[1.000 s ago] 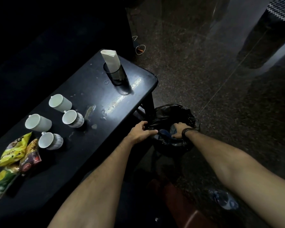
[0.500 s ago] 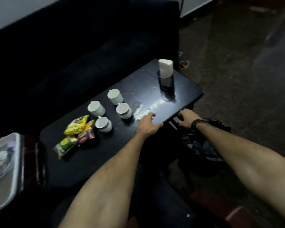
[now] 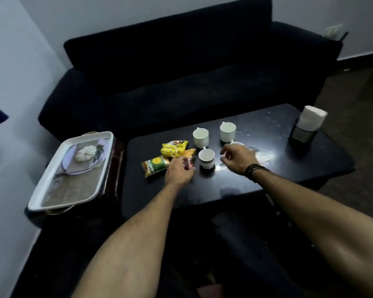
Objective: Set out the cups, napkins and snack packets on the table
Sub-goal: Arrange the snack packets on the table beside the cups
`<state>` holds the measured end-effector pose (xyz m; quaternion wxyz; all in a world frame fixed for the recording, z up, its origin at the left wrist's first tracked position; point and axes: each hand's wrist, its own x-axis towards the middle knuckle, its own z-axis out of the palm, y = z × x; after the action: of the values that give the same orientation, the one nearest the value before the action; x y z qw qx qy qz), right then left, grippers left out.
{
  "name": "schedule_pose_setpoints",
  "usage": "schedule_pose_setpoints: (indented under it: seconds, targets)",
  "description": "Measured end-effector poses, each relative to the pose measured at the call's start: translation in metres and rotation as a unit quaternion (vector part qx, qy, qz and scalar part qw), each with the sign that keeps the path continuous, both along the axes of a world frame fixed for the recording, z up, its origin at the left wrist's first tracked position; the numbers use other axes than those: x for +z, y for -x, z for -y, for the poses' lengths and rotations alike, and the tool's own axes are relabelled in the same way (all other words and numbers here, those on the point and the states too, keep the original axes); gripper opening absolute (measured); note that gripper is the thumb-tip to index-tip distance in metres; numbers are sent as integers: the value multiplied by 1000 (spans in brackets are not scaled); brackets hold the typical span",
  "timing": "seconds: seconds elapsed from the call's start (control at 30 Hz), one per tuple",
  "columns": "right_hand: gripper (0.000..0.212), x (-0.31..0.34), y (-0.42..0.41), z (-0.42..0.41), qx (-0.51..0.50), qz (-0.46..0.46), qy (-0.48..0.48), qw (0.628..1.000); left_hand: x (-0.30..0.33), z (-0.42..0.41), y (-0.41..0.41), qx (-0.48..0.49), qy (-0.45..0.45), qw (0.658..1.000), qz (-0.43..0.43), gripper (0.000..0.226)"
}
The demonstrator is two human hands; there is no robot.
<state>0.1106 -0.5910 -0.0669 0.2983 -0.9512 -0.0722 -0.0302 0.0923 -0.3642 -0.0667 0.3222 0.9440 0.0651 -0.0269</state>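
Observation:
On the black table [image 3: 289, 168] stand several white cups. Two are at the back [image 3: 200, 137] [image 3: 227, 131], one in front [image 3: 206, 157], and a fourth cup [image 3: 238, 144] is partly hidden behind my right hand [image 3: 238, 159]. That hand hovers with its fingers apart, holding nothing. A yellow snack packet [image 3: 174, 148], a green packet [image 3: 156, 165] and an orange-red packet [image 3: 190, 153] lie left of the cups. My left hand [image 3: 179, 171] curls over the orange-red packet's near end; whether it grips is unclear. White napkins [image 3: 312, 120] stand in a dark holder [image 3: 300, 136] at the far right.
A white tray [image 3: 52, 186] with a printed picture rests on a dark side table left of the black table. A dark sofa [image 3: 181, 72] runs along the table's far side. My legs are below the near edge.
Both hands left the black bag on the floor, passed the table's edge and now reach over the packets and cups. The view swung left and up, bringing the sofa and tray in.

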Motion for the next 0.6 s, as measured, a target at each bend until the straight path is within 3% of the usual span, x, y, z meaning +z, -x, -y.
schedule_pose_setpoints:
  seconds: [0.1,0.33,0.43,0.6]
  targets:
    - [18,-1,-15,-54,72,-2,9,997,-8,-40,-4,60,-31,998,-3,48]
    - [44,-36,-54,-147,132,-32,60,989,-36,-91,-29,141,-74,987,-3,59]
    - [49,-50,-77,-167,121,-31,73,990,-46,-105,-44,122,-108,987,-4,63]
    - [67,-71,-107,-178,113,-107,158,975,-63,-119,-66,14,-145,988,-47,70]
